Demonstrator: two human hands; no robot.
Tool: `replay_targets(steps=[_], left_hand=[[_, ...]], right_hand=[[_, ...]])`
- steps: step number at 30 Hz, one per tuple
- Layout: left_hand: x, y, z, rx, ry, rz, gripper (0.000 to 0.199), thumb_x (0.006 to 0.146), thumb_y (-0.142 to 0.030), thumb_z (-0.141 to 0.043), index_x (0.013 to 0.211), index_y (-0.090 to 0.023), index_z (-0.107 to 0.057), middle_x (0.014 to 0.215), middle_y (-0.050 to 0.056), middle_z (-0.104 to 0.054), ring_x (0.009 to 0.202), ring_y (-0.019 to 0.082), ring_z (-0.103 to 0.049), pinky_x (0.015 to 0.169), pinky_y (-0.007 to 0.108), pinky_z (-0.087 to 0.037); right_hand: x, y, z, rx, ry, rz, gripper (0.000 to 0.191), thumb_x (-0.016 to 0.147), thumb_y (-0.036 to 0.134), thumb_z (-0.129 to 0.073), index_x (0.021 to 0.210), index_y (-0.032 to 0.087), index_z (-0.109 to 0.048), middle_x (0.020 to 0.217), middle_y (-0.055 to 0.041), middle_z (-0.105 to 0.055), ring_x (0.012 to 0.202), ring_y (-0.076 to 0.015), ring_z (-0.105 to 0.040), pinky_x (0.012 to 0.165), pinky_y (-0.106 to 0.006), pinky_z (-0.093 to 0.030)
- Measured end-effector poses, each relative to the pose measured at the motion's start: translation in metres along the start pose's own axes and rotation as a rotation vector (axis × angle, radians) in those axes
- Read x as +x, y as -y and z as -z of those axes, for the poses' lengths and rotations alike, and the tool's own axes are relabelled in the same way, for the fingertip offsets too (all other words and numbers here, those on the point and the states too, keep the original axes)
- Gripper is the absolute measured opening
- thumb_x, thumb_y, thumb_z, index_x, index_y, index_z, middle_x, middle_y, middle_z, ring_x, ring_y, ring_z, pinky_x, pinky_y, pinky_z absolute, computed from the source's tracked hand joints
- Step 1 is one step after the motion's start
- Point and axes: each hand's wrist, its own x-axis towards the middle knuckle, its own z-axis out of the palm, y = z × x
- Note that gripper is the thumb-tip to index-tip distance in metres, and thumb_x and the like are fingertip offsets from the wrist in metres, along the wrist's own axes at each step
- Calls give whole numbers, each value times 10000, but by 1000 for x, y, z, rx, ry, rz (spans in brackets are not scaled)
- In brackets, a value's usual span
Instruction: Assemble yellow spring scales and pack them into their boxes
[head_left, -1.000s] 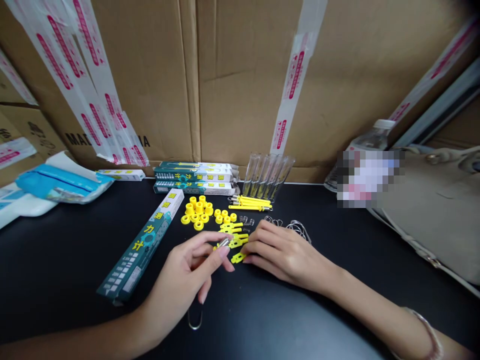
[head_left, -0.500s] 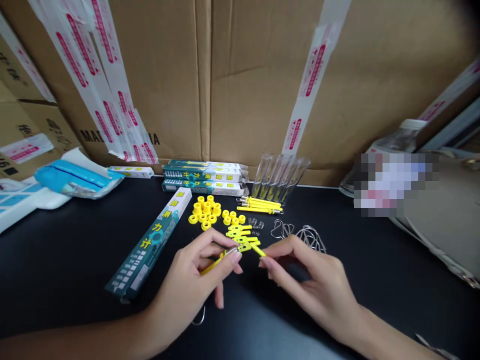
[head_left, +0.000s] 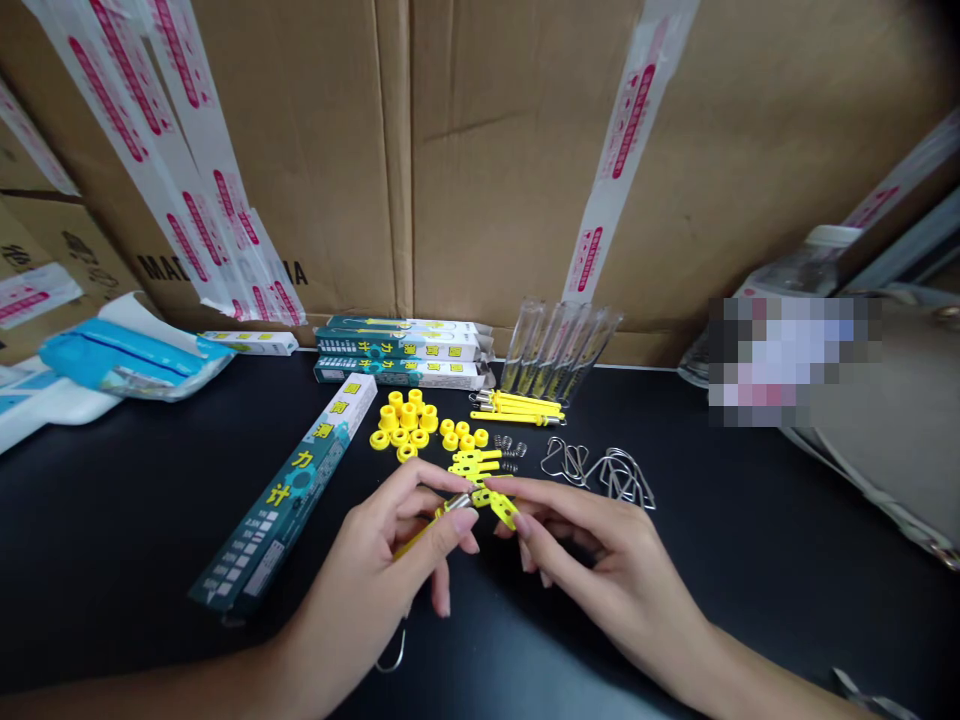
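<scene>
My left hand (head_left: 390,540) is closed around a yellow plastic rod with a metal spring (head_left: 455,504) at its upper end. Between the thumb and index finger of my right hand (head_left: 607,545) is a flat yellow piece with holes (head_left: 504,509), tilted down to the right. It is close to the spring end; whether they touch I cannot tell. More yellow slotted pieces (head_left: 475,457) lie just beyond my fingertips, beside small loose springs (head_left: 510,449). A bent wire hook (head_left: 397,655) shows below my left hand.
Yellow bushings (head_left: 409,412) and smaller yellow caps (head_left: 465,438) are grouped ahead. Behind them lie assembled yellow rods (head_left: 521,408), clear tubes (head_left: 559,350) and printed boxes (head_left: 397,355). Wire hooks (head_left: 622,478) sit to the right; a long box (head_left: 289,490) lies left. Cardboard (head_left: 517,150) walls the back.
The yellow piece in my right hand has turned, its flat holed end now toward my thumb. My right fingers have moved closer to my left. The view has shifted slightly.
</scene>
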Motion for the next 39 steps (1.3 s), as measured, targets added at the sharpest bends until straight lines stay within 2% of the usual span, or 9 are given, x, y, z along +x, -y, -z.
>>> replay_targets(steps=[3, 6, 11, 14, 20, 30, 35, 39], left_hand=[[3, 0, 0, 12, 31, 5, 231, 953, -441, -558, 1038, -229, -529, 846, -15, -623, 528, 88, -612, 352, 117, -346], [10, -1, 2, 0, 71, 2, 238, 955, -462, -536, 1028, -239, -500, 842, -15, -603, 564, 109, -600, 338, 124, -388], [16, -2, 1, 29, 109, 25, 176, 971, -409, -525, 1022, -242, -507, 805, -32, -617, 443, 43, -430, 331, 108, -297], [15, -2, -2, 75, 121, -4, 135, 966, -360, -551, 1010, -232, -540, 791, -28, -661, 445, 33, -448, 368, 113, -294], [13, -4, -1, 47, 100, 24, 162, 923, -357, -605, 956, -201, -576, 773, -15, -689, 379, 19, -435, 353, 139, -256], [16, -8, 1, 19, 96, 58, 201, 901, -380, -630, 939, -188, -579, 832, 20, -722, 342, 3, -418, 322, 132, -225], [15, -7, 1, 23, 78, 56, 203, 903, -385, -628, 947, -194, -576, 821, 8, -707, 330, 3, -431, 317, 133, -228], [15, -5, 1, 29, 80, 50, 193, 907, -380, -627, 953, -198, -580, 801, -9, -681, 339, 6, -430, 325, 138, -238]], right_hand=[[2, -2, -2, 60, 25, -47, 259, 971, 249, -561, 1183, 228, -709, 763, -11, -712, 622, -122, -634, 557, -221, -540], [3, -4, -3, 135, 66, -93, 253, 974, 230, -557, 1191, 231, -687, 827, -10, -719, 645, -114, -623, 570, -214, -535], [4, -4, -4, 153, 62, -118, 214, 976, 198, -541, 1131, 246, -680, 813, 15, -673, 641, -96, -567, 541, -177, -498], [5, -3, -4, 157, 71, -111, 162, 993, 267, -545, 1076, 239, -682, 834, 9, -661, 646, -93, -554, 504, -161, -472], [5, -1, -5, 182, 75, -152, 162, 977, 343, -587, 974, 208, -678, 782, 5, -657, 606, -93, -555, 501, -174, -470], [5, 4, -2, 112, 93, -141, 254, 1015, 349, -510, 1112, 206, -697, 757, -1, -656, 564, -96, -552, 510, -202, -469], [5, 3, -1, 105, 91, -111, 220, 1004, 329, -527, 1068, 201, -694, 765, -3, -661, 579, -100, -552, 524, -203, -469], [3, 3, -2, 88, 70, -91, 192, 1031, 317, -458, 1045, 211, -617, 782, 7, -642, 589, -103, -519, 536, -214, -440]])
